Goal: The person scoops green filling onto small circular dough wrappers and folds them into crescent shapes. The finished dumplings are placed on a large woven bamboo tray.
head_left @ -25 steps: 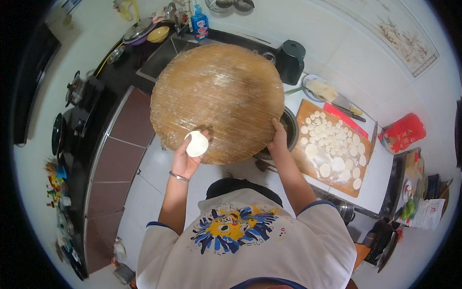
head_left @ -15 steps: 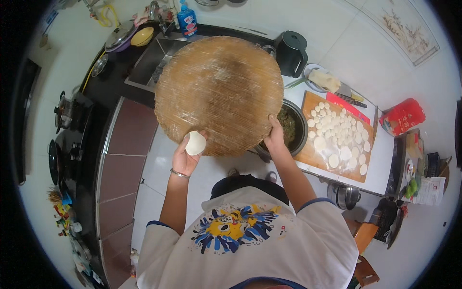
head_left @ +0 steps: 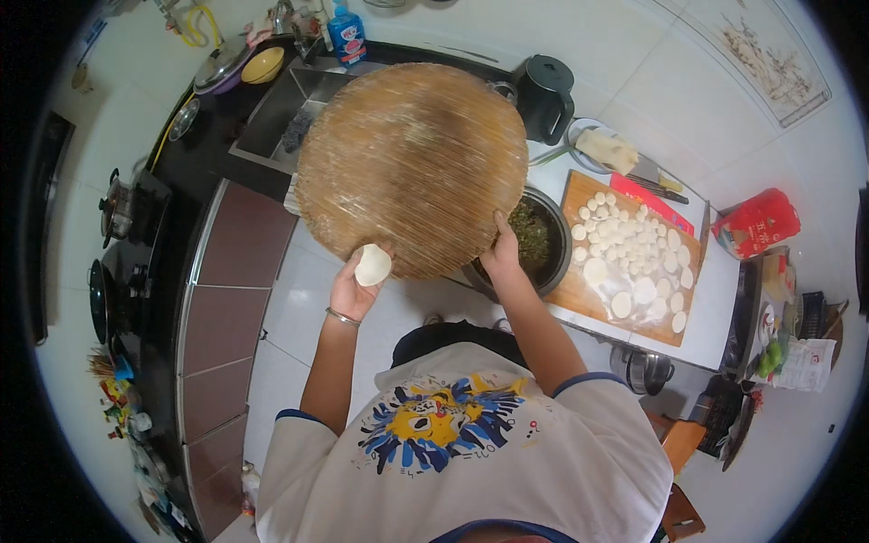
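Note:
A large round woven straw tray [head_left: 412, 167], dusted with flour, is held up in front of me. My right hand [head_left: 503, 251] grips its near right rim, fingers hidden beneath. My left hand [head_left: 354, 291] pinches a round white dough wrapper [head_left: 373, 265] at the near left rim; whether those fingers also bear the tray is hard to tell. Partly behind my right hand stands a metal pot [head_left: 564, 258] with chopped green filling [head_left: 532, 233]. On the right, a wooden cutting board [head_left: 570, 297] carries several small dough pieces [head_left: 623, 237] and flat wrappers [head_left: 644, 290].
At the back stand a black kettle [head_left: 546, 98], a plate with a pale dough lump [head_left: 605, 149], and a knife [head_left: 659, 188]. A sink [head_left: 276, 127] and blue soap bottle [head_left: 347, 38] are at far left. A red bag [head_left: 759, 223] sits right of the board.
The tray has shifted slightly away from me and tilted a little, both hands moving with it. More of the pot shows. The wrapper stays in my left hand.

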Action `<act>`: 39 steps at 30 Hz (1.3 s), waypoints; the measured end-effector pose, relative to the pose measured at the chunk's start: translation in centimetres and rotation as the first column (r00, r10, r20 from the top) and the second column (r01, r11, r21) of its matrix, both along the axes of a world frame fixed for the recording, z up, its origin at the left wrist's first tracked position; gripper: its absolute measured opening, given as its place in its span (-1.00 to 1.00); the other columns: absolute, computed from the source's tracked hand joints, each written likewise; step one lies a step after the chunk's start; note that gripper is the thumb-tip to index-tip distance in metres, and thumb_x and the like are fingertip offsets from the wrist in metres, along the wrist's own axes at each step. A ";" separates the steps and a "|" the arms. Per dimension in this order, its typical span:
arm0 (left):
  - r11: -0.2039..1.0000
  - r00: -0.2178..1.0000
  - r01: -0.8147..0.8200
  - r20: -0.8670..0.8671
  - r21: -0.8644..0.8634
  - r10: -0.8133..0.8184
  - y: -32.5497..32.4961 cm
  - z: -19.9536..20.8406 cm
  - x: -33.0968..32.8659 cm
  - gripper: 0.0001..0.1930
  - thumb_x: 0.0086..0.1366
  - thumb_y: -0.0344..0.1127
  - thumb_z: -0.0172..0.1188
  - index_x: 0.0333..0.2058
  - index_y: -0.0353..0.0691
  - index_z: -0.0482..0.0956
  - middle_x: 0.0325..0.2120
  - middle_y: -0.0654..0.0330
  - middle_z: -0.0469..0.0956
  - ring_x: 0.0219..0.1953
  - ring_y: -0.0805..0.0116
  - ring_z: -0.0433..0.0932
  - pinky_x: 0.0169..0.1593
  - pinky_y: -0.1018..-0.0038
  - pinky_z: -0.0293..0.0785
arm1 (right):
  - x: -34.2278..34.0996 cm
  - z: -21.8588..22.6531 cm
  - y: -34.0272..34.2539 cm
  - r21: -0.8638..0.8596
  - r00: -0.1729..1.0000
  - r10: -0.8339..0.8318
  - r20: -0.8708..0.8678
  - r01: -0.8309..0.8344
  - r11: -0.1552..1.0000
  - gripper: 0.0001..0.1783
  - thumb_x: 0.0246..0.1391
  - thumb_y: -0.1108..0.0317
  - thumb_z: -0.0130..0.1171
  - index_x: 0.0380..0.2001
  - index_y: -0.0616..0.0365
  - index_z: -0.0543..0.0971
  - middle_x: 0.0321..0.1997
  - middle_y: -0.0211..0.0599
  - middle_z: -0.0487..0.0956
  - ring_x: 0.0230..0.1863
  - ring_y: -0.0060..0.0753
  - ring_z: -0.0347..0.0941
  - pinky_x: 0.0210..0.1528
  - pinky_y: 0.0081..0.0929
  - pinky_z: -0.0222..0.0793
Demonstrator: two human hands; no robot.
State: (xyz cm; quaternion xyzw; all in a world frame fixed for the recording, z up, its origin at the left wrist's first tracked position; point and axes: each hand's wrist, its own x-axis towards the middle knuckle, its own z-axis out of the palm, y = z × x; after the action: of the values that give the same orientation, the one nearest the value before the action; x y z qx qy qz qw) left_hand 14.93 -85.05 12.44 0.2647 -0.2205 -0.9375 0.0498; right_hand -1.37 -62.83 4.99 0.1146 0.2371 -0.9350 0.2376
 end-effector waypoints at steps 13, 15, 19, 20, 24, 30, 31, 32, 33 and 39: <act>0.995 0.997 0.066 -0.053 0.068 -0.063 1.3 1.0 -2.8 -0.62 0.32 -0.26 -0.11 0.00 -0.43 0.30 -0.01 -0.13 0.37 0.07 0.04 0.36 0.11 0.25 0.35 | -15.0 3.2 6.3 0.814 0.991 -0.109 -0.072 0.122 0.568 -0.53 0.02 -0.01 0.10 -0.26 0.21 0.41 -0.36 -0.31 0.46 -0.38 -0.44 0.38 -0.33 -0.44 0.27; 0.992 0.994 0.103 -0.039 0.066 -0.101 1.4 1.1 -4.2 -0.62 0.32 -0.25 -0.10 0.00 -0.43 0.30 -0.01 -0.13 0.37 0.07 0.04 0.36 0.11 0.26 0.34 | -18.8 3.8 6.0 0.875 0.991 0.126 -0.039 -0.026 0.483 -0.51 0.05 -0.01 0.05 -0.19 0.23 0.41 -0.30 -0.24 0.49 -0.32 -0.38 0.42 -0.26 -0.37 0.30; 0.991 0.991 0.133 -0.019 0.010 -0.133 1.8 0.1 -6.7 -0.62 0.32 -0.23 -0.11 0.00 -0.40 0.31 0.00 -0.13 0.37 0.06 0.06 0.37 0.13 0.28 0.32 | -26.4 3.0 3.1 0.932 0.875 0.380 -0.300 0.184 0.313 -0.53 0.09 -0.03 0.00 -0.27 0.23 0.44 -0.41 -0.27 0.46 -0.42 -0.44 0.37 -0.33 -0.41 0.28; 0.990 0.990 0.140 -0.024 0.003 -0.139 2.0 0.1 -7.2 -0.62 0.33 -0.22 -0.11 -0.01 -0.39 0.32 0.01 -0.12 0.36 0.06 0.07 0.37 0.13 0.28 0.32 | -28.3 2.5 2.2 0.948 0.875 0.401 -0.272 0.171 0.270 -0.52 0.10 -0.04 -0.02 -0.28 0.24 0.44 -0.42 -0.28 0.45 -0.44 -0.45 0.35 -0.34 -0.43 0.27; 0.996 0.996 0.088 -0.023 0.015 -0.088 3.0 -0.5 -8.8 -0.63 0.34 -0.20 -0.13 -0.03 -0.37 0.34 0.01 -0.10 0.37 0.05 0.08 0.38 0.12 0.28 0.33 | -33.3 -0.2 -1.0 0.937 0.935 0.353 0.035 -0.154 0.314 -0.41 0.12 -0.13 -0.08 -0.27 0.31 0.44 -0.41 -0.25 0.42 -0.44 -0.40 0.30 -0.35 -0.39 0.27; 0.997 0.998 0.051 -0.026 -0.050 -0.052 4.2 -0.2 -10.5 -0.61 0.36 -0.18 -0.20 0.00 -0.37 0.29 0.00 -0.10 0.37 0.05 0.09 0.38 0.14 0.29 0.30 | -33.8 2.0 -3.7 0.792 0.933 0.360 0.027 -0.239 0.561 -0.16 0.05 -0.29 -0.13 0.00 0.39 0.32 0.00 0.04 0.36 0.03 -0.11 0.25 0.02 -0.23 0.13; 0.998 0.999 0.042 -0.014 -0.051 -0.043 4.3 0.0 -10.9 -0.61 0.36 -0.18 -0.20 0.00 -0.38 0.29 0.00 -0.10 0.37 0.05 0.09 0.37 0.15 0.29 0.30 | -32.7 4.2 -3.7 0.807 0.939 0.345 -0.014 -0.193 0.558 -0.12 0.04 -0.31 -0.14 0.05 0.39 0.28 0.07 0.07 0.32 0.10 -0.09 0.21 0.08 -0.21 0.08; 0.998 0.999 0.038 -0.003 -0.054 -0.038 4.5 0.1 -11.4 -0.61 0.36 -0.18 -0.20 0.00 -0.38 0.29 0.00 -0.10 0.37 0.05 0.09 0.37 0.15 0.30 0.29 | -33.2 4.1 -3.6 0.820 0.933 0.360 -0.014 -0.195 0.537 -0.11 0.03 -0.32 -0.14 0.08 0.37 0.26 0.10 0.07 0.28 0.13 -0.09 0.17 0.10 -0.19 0.04; 0.998 0.999 0.033 -0.003 -0.045 -0.033 4.5 0.1 -11.8 -0.61 0.36 -0.18 -0.21 0.00 -0.38 0.29 0.00 -0.09 0.37 0.06 0.09 0.37 0.15 0.30 0.28 | -33.9 4.0 -3.8 0.831 0.925 0.379 -0.015 -0.199 0.519 -0.09 0.03 -0.33 -0.14 0.10 0.36 0.23 0.13 0.07 0.25 0.15 -0.09 0.13 0.12 -0.18 0.00; 0.999 1.000 0.016 0.002 -0.035 -0.016 4.7 -0.2 -13.0 -0.60 0.37 -0.19 -0.22 0.01 -0.39 0.28 0.00 -0.09 0.37 0.07 0.10 0.36 0.16 0.31 0.28 | -38.8 2.2 -5.8 0.817 0.891 0.450 0.067 -0.308 0.488 -0.08 0.01 -0.36 -0.15 0.11 0.32 0.24 0.06 0.01 0.28 0.10 -0.12 0.17 0.14 -0.16 -0.02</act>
State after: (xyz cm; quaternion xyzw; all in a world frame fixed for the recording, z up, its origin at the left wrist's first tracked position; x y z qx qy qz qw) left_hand 1.91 -80.40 12.24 0.2630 -0.2392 -0.9335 0.0466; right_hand -40.21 -68.64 7.21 0.0816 0.6733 -0.6517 0.3395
